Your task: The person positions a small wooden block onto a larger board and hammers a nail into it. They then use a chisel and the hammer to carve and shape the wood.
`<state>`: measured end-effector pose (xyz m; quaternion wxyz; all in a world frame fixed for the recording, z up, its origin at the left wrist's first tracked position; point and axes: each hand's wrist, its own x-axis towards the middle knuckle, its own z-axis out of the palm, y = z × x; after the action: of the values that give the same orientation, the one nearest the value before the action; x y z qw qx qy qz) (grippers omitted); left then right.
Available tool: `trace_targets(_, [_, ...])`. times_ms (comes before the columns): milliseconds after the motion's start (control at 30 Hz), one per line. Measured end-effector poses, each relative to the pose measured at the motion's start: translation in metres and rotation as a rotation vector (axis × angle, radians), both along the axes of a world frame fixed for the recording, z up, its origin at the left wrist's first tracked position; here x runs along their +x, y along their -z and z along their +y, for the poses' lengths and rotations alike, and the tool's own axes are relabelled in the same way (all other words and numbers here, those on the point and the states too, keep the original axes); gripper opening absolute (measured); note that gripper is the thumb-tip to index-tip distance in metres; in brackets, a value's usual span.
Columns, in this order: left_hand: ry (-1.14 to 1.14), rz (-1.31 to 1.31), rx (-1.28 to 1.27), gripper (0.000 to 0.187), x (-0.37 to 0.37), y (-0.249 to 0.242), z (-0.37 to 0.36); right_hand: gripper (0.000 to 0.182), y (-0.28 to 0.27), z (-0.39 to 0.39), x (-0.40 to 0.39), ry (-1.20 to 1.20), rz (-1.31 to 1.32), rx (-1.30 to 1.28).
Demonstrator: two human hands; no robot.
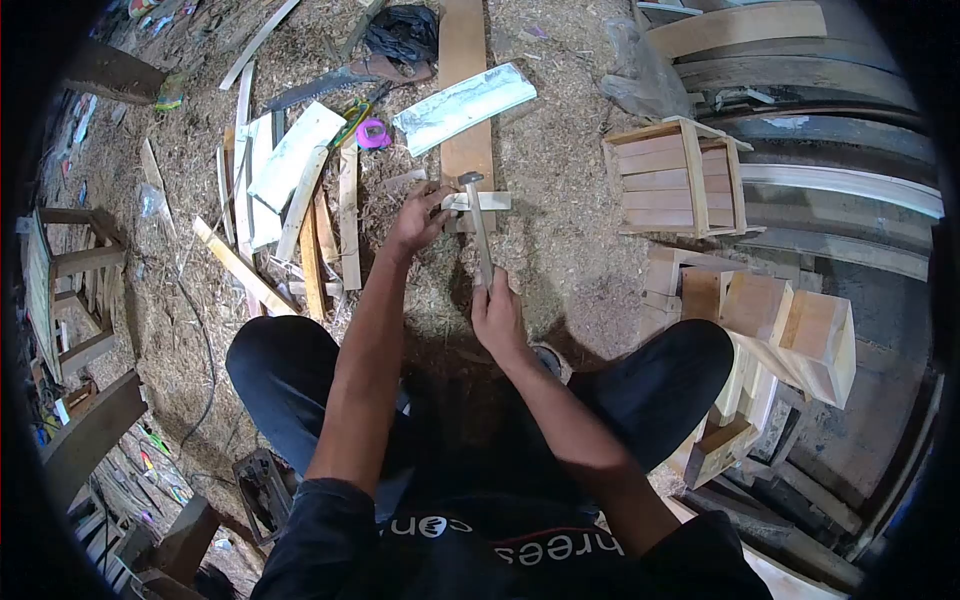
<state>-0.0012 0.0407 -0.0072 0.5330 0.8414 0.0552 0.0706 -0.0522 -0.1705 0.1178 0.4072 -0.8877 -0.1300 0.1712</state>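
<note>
My right hand point(497, 312) is wrapped round the handle of a hammer point(482, 235), whose metal head lies over a short pale wood strip point(495, 201). The fingers of my left hand point(418, 217) are closed at the left end of that strip; whether they also pinch a nail is too small to tell. Beneath the strip runs a long brown plank point(466, 150), flat on the ground and pointing away from me. Farther up, a whitish board point(465, 108) lies across the same plank.
Left of the plank are a pink tape measure point(373, 134), a handsaw point(320, 85) and several loose wood strips point(250, 268). A slatted wooden crate point(657, 180) and wooden boxes point(770, 320) stand to the right, near stacked planks point(790, 128). Sawdust covers the ground.
</note>
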Motion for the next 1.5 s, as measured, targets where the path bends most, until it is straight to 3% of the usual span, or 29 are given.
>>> trace_targets(33, [-0.005, 0.014, 0.015, 0.044, 0.001, 0.005, 0.000, 0.028, -0.001, 0.000, -0.005, 0.037, 0.107, -0.082])
trace_targets(200, [-0.054, 0.025, 0.066, 0.049, 0.001, -0.012, -0.004, 0.028, 0.013, -0.006, -0.009, -0.019, 0.027, -0.074])
trace_targets(300, [-0.061, -0.147, 0.132, 0.038, 0.004, 0.000, -0.003, 0.029, 0.011, -0.010, -0.009, -0.006, 0.059, -0.106])
trace_targets(367, [-0.030, -0.009, -0.079, 0.054, 0.004, 0.013, -0.002, 0.027, 0.014, -0.012, -0.008, -0.002, 0.076, -0.083])
trace_targets(433, [-0.038, -0.064, -0.116, 0.051, 0.002, -0.002, -0.003, 0.028, 0.014, -0.013, -0.008, -0.020, 0.042, -0.070])
trace_targets(500, [-0.015, -0.037, 0.032, 0.050, 0.003, -0.014, -0.002, 0.029, 0.007, -0.013, -0.003, -0.033, 0.005, -0.059])
trace_targets(600, [0.014, -0.100, 0.075, 0.050, 0.003, -0.010, 0.004, 0.033, -0.002, -0.009, -0.001, -0.073, 0.152, -0.203])
trace_targets(833, [-0.036, -0.130, 0.046, 0.048, 0.005, 0.007, -0.002, 0.038, 0.007, -0.011, -0.002, -0.083, 0.013, -0.124])
trace_targets(900, [-0.113, -0.003, -0.370, 0.044, 0.008, 0.015, -0.004, 0.038, 0.006, -0.008, -0.002, -0.065, -0.016, -0.054])
trace_targets(933, [-0.114, 0.000, -0.371, 0.044, 0.006, 0.009, -0.004, 0.038, 0.007, -0.009, -0.002, -0.067, -0.013, -0.082])
trace_targets(1000, [-0.033, -0.025, -0.046, 0.044, 0.002, -0.005, -0.004, 0.037, 0.011, -0.013, -0.003, -0.060, -0.016, -0.112])
trace_targets(1100, [-0.007, -0.104, 0.069, 0.043, 0.002, -0.004, 0.001, 0.038, 0.020, -0.015, 0.001, -0.099, 0.038, -0.203])
trace_targets(1133, [-0.009, -0.100, 0.067, 0.043, 0.001, 0.003, 0.000, 0.036, 0.016, -0.013, 0.001, -0.083, -0.055, -0.139])
trace_targets(1200, [-0.078, -0.084, -0.085, 0.043, 0.002, 0.014, -0.004, 0.034, 0.017, -0.013, -0.001, -0.063, -0.142, -0.076])
trace_targets(1300, [-0.047, -0.051, -0.152, 0.044, 0.004, 0.016, -0.003, 0.043, 0.021, -0.017, 0.001, -0.145, 0.050, -0.300])
trace_targets(1367, [-0.034, -0.112, -0.038, 0.043, 0.005, 0.011, -0.003, 0.042, 0.016, -0.014, 0.004, -0.100, 0.133, -0.327])
trace_targets(1433, [-0.084, -0.034, -0.439, 0.041, 0.003, 0.001, -0.011, 0.041, 0.018, -0.014, 0.002, -0.100, 0.067, -0.247])
trace_targets(1467, [-0.047, -0.097, -0.076, 0.040, 0.004, -0.004, -0.005, 0.040, 0.019, -0.016, 0.001, -0.096, -0.001, -0.170])
trace_targets(1500, [-0.046, -0.097, -0.080, 0.040, 0.003, -0.004, -0.005, 0.040, 0.020, -0.018, -0.001, -0.095, -0.001, -0.174])
